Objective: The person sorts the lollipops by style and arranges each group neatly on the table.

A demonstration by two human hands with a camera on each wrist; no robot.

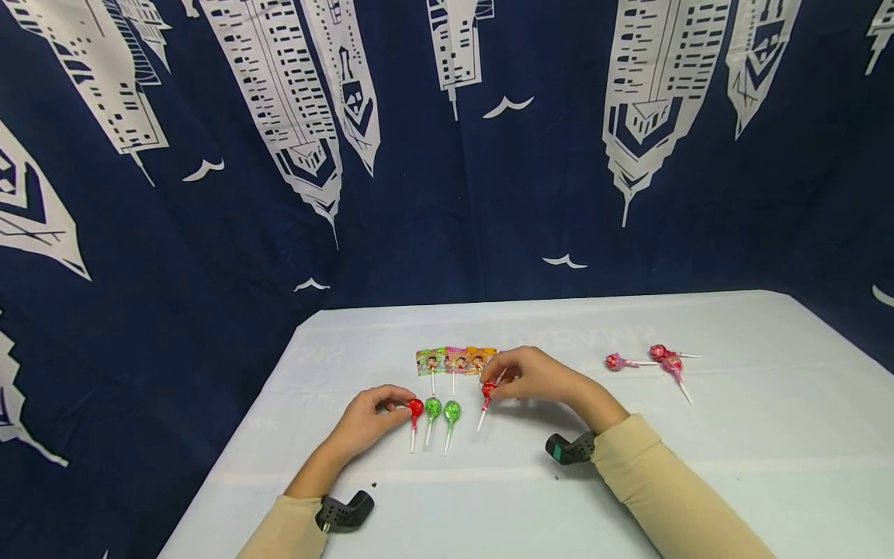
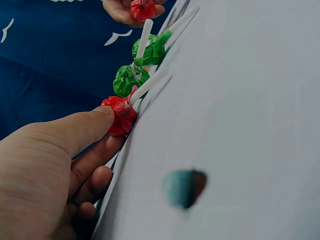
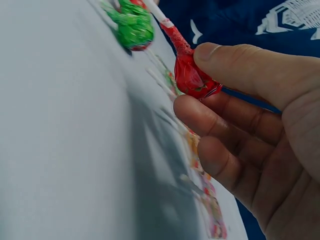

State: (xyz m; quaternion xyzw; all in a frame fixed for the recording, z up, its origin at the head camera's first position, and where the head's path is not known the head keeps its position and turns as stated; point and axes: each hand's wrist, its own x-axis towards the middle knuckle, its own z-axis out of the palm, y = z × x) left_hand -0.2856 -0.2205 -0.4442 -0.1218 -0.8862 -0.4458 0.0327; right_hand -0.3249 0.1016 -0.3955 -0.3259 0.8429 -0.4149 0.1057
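My left hand (image 1: 372,423) pinches the wrapped head of a red lollipop (image 2: 120,115) between thumb and fingers; its white stick points toward me. Beside it on the white table stand two green lollipops (image 1: 433,408) in the same row, sticks also toward me. To the right of them, my right hand (image 1: 541,382) holds another red lollipop (image 3: 192,75) by its head, just above the tabletop. Behind the row lie three flat lollipops (image 1: 457,360) in green, pink and orange wrappers, side by side; the right fingers partly cover the orange one.
Three pinkish-red lollipops (image 1: 672,363) lie loosely together on the right part of the white table (image 1: 782,435). A dark blue cloth (image 1: 433,233) printed with white buildings hangs behind the table's far edge.
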